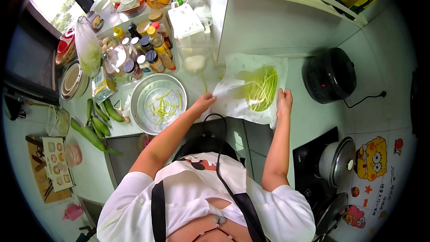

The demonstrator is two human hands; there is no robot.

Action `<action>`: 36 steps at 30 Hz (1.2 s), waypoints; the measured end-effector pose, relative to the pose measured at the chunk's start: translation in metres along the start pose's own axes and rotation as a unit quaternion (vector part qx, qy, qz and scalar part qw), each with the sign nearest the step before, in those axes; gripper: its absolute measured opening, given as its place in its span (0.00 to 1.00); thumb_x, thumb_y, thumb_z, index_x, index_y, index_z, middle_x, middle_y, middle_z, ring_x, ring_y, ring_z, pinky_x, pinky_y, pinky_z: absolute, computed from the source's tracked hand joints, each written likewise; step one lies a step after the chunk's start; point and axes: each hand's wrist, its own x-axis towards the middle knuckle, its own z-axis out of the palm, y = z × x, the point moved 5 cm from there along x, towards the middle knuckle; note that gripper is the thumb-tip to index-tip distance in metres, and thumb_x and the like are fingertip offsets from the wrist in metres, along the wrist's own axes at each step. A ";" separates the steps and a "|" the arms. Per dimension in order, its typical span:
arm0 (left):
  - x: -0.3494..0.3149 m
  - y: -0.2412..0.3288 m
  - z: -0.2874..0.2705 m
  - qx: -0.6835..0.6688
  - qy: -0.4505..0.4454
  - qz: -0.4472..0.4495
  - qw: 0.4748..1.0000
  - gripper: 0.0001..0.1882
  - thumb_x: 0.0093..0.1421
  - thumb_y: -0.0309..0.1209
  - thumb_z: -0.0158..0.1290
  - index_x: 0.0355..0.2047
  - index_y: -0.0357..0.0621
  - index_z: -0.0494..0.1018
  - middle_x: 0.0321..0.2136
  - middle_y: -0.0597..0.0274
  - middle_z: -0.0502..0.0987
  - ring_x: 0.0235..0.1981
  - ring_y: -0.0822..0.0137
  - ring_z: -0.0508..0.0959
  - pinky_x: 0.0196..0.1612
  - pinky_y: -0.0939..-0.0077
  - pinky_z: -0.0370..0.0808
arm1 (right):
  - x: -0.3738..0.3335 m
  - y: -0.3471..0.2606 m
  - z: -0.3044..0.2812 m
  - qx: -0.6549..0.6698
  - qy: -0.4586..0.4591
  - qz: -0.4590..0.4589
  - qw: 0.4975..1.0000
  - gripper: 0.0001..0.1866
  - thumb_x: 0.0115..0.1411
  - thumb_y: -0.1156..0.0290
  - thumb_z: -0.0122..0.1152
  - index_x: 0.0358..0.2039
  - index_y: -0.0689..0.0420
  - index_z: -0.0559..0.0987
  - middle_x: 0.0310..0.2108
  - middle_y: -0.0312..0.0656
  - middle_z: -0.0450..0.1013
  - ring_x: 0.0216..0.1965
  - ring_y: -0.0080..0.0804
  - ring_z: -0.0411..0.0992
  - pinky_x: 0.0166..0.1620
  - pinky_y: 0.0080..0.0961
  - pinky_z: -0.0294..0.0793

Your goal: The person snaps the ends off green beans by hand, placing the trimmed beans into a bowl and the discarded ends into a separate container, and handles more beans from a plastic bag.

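My left hand (205,103) pinches the left edge of a translucent white plastic bag (227,103). At the bag's right edge my right hand (285,102) is closed on the plastic. Long thin green beans (263,88) lie bunched on or in the bag between my hands; which of the two I cannot tell. To the left of my left hand, a round metal basin (138,94) stands on the counter. Short cut green pieces (162,109) are scattered over its bottom. One long green stalk (204,82) lies just beyond my left hand.
Sauce bottles and jars (145,54) crowd the counter at the back left. Green cucumber-like vegetables (95,125) lie left of the basin. A black rice cooker (329,75) stands at the right, and a lidded pot (336,163) sits on the black stove (304,157).
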 end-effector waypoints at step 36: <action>0.006 0.052 0.050 -0.378 0.016 0.019 0.925 0.22 0.58 0.40 0.52 0.52 0.56 0.62 0.57 0.64 0.58 0.61 0.61 0.51 0.57 0.41 0.53 | -0.001 -0.049 -0.039 0.165 0.034 -0.043 0.985 0.08 0.62 0.69 0.51 0.31 0.59 0.69 0.29 0.39 0.69 0.29 0.25 0.67 0.35 0.25 0.69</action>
